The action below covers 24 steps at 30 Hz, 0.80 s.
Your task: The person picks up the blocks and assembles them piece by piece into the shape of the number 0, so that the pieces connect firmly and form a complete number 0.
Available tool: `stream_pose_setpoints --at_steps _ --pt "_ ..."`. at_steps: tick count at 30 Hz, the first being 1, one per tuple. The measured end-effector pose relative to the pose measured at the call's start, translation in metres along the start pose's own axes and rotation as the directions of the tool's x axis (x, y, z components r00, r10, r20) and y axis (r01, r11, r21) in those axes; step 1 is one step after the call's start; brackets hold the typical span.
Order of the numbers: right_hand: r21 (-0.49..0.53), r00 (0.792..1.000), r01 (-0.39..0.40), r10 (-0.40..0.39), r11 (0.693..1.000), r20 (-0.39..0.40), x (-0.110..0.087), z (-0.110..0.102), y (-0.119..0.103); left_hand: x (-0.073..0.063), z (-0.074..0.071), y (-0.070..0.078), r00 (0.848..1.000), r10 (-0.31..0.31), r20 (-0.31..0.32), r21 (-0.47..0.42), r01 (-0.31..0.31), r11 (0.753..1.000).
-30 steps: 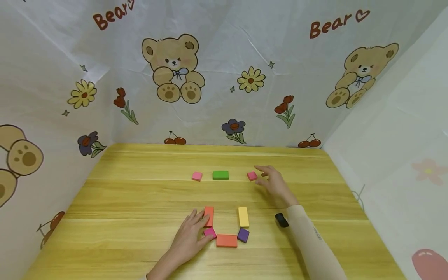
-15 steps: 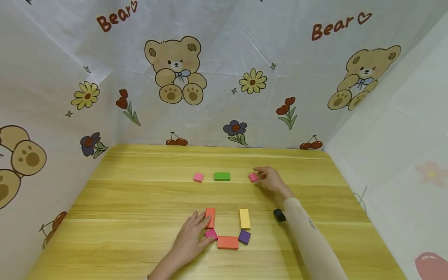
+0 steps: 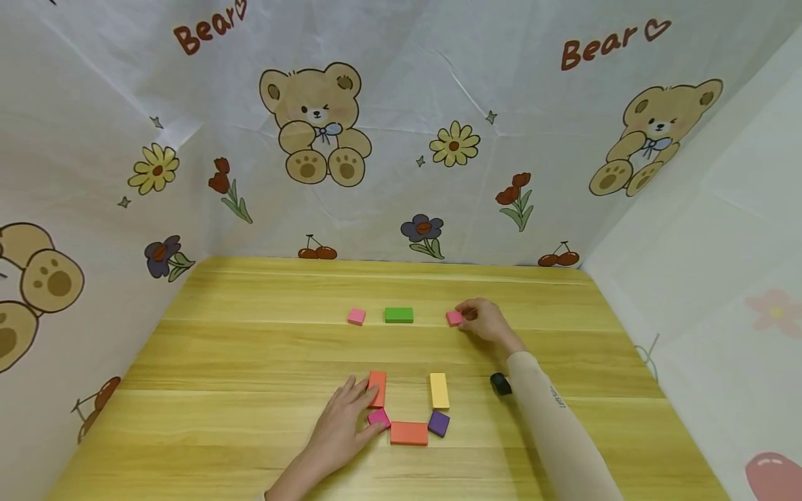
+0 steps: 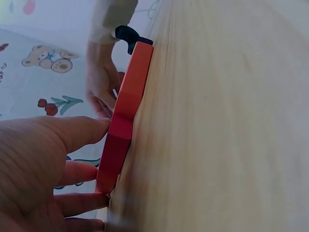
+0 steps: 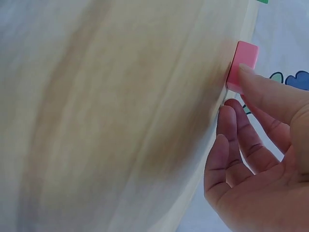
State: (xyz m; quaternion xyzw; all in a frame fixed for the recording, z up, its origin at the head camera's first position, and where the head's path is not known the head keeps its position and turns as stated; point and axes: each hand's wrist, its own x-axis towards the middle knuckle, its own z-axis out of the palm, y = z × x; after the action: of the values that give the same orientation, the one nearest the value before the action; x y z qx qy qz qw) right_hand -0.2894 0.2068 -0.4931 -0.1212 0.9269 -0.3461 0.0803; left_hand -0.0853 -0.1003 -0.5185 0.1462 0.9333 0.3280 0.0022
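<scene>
Near the table's back, my right hand pinches a small pink block between thumb and a finger. In the right wrist view the thumb lies against the pink block's side, its other fingers curled below. My left hand rests with loosely spread fingers on two blocks at the front: a long orange-red block and a magenta block. Its thumb touches the magenta block's edge. Another orange-red block, a purple block and a yellow block continue a U shape.
A green block and a second pink block lie in a row left of the right hand. Beneath the right forearm sits a small black curved object. Bear-printed sheets stand around the wooden table.
My right hand has come in from just beside the pink block and its thumb and finger have closed on it. The left hand keeps its place on the blocks.
</scene>
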Motion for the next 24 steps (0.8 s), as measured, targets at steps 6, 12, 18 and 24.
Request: stream_pose_setpoints --at_steps 6,12,18,24 --pt "-0.005 1.0 0.012 -0.012 1.0 -0.013 0.0 0.001 0.001 0.0 0.0 0.0 1.0 0.004 -0.001 0.0 -0.004 1.0" --pt "-0.007 1.0 0.019 -0.019 1.0 -0.014 -0.002 0.001 0.0 -0.001 0.0 0.0 1.0 0.009 -0.006 -0.002 -0.009 1.0" --pt "-0.031 0.999 0.038 -0.039 0.999 -0.032 -0.009 0.002 -0.005 -0.001 0.0 -0.001 1.0 0.012 -0.01 -0.002 -0.012 1.0" --pt "-0.019 0.997 0.076 -0.076 0.997 -0.012 -0.02 0.005 -0.01 -0.001 0.001 -0.001 1.0 0.014 -0.008 0.001 -0.014 1.0"
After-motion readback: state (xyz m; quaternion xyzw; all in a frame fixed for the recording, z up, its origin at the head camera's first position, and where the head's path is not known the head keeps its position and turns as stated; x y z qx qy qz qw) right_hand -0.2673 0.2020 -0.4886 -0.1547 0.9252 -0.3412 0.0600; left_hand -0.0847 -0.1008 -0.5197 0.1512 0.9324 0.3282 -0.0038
